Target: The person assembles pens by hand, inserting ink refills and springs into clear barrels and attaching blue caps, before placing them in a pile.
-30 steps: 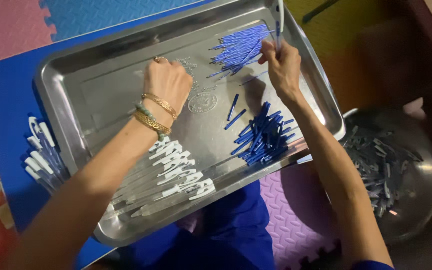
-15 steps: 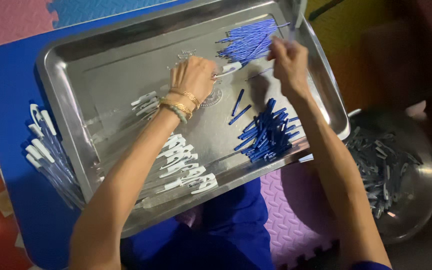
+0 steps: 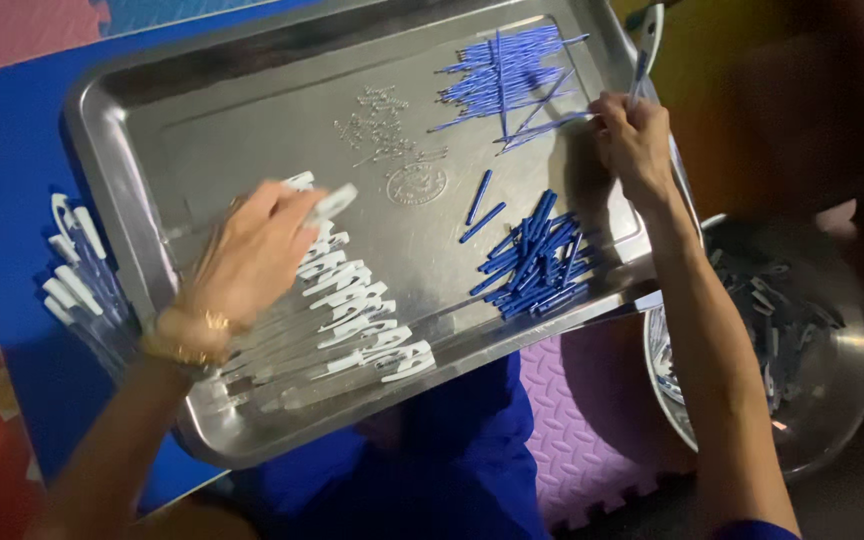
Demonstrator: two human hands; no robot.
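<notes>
The blurred left hand point(image 3: 252, 255), pinching a white-capped pen barrel point(image 3: 327, 205), could scatter the white cap row point(image 3: 362, 310), while the right hand point(image 3: 632, 140) grips an upright pen point(image 3: 644, 50).

Both forearms were bare, the left hand point(image 3: 252, 250) wore gold bangles point(image 3: 184, 342) at the wrist, the right hand point(image 3: 634, 140) wore nothing, and blue clothing point(image 3: 452, 470) covered the lap.

We have one view only, from the camera on the person's head, looking steeply down and close onto the steel tray point(image 3: 152, 120). The tray fills most of the frame, and the metal bowl point(image 3: 842, 400) sits cut off beyond its right edge.
</notes>
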